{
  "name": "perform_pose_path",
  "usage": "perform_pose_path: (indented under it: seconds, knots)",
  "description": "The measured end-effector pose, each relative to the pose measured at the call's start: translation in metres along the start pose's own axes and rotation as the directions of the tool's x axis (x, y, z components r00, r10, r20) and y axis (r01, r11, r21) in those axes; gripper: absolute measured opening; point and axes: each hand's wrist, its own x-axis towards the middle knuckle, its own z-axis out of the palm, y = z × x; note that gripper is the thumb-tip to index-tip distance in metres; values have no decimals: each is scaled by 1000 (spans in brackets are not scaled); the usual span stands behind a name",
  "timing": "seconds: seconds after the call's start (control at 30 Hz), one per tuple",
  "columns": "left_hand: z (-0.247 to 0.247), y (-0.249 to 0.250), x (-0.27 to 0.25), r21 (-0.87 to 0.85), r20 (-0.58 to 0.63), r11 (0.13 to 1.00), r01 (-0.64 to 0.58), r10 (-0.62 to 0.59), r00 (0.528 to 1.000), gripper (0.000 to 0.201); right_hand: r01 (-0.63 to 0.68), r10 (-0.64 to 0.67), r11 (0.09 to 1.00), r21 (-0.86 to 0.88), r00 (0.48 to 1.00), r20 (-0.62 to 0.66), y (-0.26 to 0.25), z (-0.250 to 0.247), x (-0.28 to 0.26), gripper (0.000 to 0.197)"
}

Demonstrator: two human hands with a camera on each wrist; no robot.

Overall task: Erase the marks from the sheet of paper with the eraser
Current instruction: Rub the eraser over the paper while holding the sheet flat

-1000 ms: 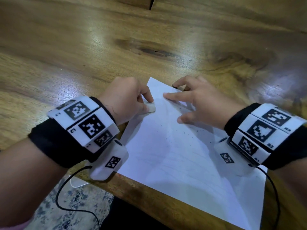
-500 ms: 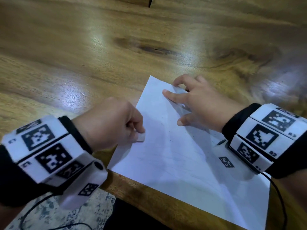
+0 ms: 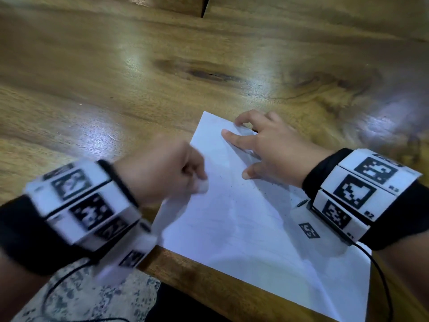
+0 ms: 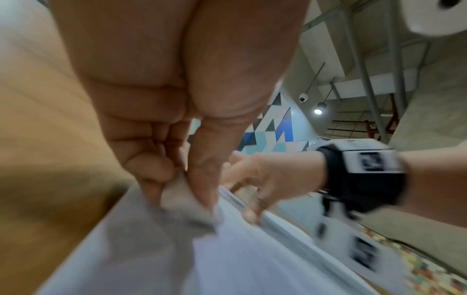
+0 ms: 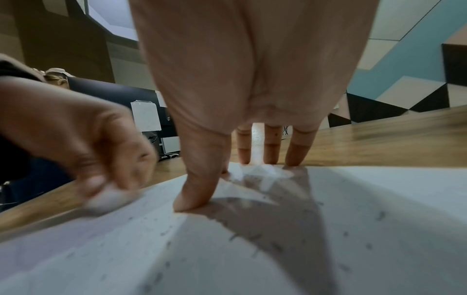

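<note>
Left hand (image 3: 162, 173) pinches a small white eraser (image 3: 201, 187) on the white paper sheet (image 3: 243, 228), right hand (image 3: 267, 149) splayed flat on it — crumbs scattered, faint pencil lines left

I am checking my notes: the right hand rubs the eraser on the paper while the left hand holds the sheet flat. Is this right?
No, the hands are swapped. In the head view the left hand pinches the eraser on the paper, and the right hand presses the sheet flat.
</note>
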Motion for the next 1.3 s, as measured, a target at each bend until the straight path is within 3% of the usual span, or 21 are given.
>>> perform_pose_path:
  seconds: [0.1,0.17,0.23,0.33,0.53,0.73,0.93,1.17,1.3]
  knots:
    - [-7,7,29,-13,-130,1000,-3,1,992,11,1,-1,1000,7,1000,-4,1,0,-1,80]
    - [-2,4,25,-2,-126,999,-32,31,992,7,2,-2,1000,19,1000,-6,1,0,-1,80]
    - [8,0,4,10,-29,997,-81,82,996,18,6,-6,999,34,1000,-7,1,1,-1,79]
    - [17,2,-12,4,102,998,-59,58,993,6,31,-30,999,38,999,-24,1,2,-2,76]
    - [-4,10,21,23,-65,997,-71,72,995,12,25,-25,1000,-15,1000,-4,-2,2,-2,76]
    - [9,20,25,18,-109,999,-30,32,994,7,23,-23,998,-52,1000,0,-3,2,-3,73]
    - [26,9,-18,2,113,999,-46,45,993,6,43,-43,990,-136,999,3,-3,-1,-8,79]
    - [1,12,24,-28,-108,1000,-10,7,994,12,142,-136,986,-91,989,66,-7,-2,-5,81]
    - [9,13,21,15,-125,999,-40,42,991,7,145,-137,985,-91,987,88,-4,0,-6,90]
